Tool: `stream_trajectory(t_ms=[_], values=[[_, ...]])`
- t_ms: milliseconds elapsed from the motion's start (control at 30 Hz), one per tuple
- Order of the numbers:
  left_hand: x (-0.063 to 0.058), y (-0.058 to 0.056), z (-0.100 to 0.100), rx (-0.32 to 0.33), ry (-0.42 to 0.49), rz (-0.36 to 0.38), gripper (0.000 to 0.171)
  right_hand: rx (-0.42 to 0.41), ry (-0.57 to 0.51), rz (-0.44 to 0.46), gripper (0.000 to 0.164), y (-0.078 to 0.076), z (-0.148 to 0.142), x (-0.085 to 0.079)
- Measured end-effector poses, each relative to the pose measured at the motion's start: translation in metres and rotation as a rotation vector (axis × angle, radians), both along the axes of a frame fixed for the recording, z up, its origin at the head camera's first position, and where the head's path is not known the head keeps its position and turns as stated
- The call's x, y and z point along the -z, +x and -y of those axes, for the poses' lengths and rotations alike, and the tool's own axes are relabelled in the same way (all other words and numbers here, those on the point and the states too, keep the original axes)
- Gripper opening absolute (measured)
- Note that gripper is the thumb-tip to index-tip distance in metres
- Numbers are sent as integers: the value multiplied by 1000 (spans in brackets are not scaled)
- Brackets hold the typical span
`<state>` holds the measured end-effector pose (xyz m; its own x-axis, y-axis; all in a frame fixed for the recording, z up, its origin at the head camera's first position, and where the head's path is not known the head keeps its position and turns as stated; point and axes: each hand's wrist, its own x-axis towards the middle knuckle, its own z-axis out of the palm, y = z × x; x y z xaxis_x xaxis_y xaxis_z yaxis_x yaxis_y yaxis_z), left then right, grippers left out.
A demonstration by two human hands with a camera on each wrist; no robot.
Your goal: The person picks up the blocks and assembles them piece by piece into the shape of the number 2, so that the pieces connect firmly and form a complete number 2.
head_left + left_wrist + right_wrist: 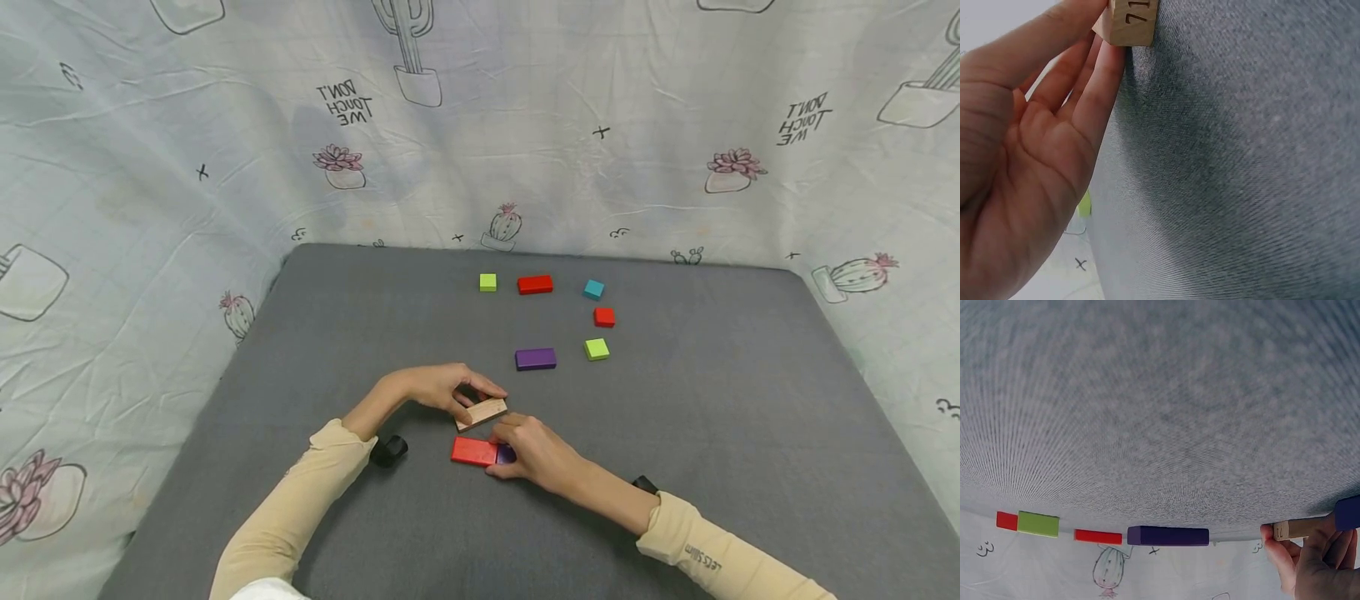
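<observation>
Positioning step, seemingly: left hand (441,387) pinches wooden block (483,412) at its fingertips; right hand (538,451) grips purple block (506,455), red block (472,451) abutting it just left of those fingers. Next likely needs aligning wooden block, purple block steady.

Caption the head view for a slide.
Left fingers hold a wooden block; right fingers grip a purple block beside a red block.
</observation>
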<state>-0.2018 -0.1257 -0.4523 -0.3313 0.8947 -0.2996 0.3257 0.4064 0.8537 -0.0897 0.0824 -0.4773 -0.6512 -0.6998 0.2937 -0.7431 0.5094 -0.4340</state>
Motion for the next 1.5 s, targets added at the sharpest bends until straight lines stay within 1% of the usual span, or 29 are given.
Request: stream_trajectory(t_ms=[200,367,533,700,867,933,1033,1100,1167,1233,1267,1333,1433,1500], values=[[4,2,3,-39,10,-34,60,-1,-4,-13,26,0,0,0],[5,6,5,-92,17,-41,62,-1,3,-15,26,0,0,0],[5,9,7,-126,10,-41,63,2,5,-16,26,-1,0,0],[4,11,8,-140,10,-37,62,1,0,-20,26,-1,0,-1],[4,11,8,-137,21,-34,62,2,1,-16,27,0,-1,-2],[5,10,9,-134,30,-40,62,3,5,-13,26,0,-1,-2],[2,12,13,-160,63,-66,58,10,12,3,26,0,-1,-3],[-1,17,16,-187,90,-144,47,14,14,6,26,1,0,-2],[-7,28,19,-200,108,-260,34,16,9,10,26,2,1,-2],[-10,41,18,-187,108,-396,21,16,4,9,26,2,1,-1],[-11,48,17,-179,97,-465,18,17,1,8,26,2,1,-1],[-12,59,13,-164,75,-564,15,19,-1,14,26,2,1,-1],[-11,70,9,-184,19,-652,16,22,4,16,26,2,0,-2],[-12,74,8,-213,-6,-685,16,20,9,14,26,1,0,-2]])
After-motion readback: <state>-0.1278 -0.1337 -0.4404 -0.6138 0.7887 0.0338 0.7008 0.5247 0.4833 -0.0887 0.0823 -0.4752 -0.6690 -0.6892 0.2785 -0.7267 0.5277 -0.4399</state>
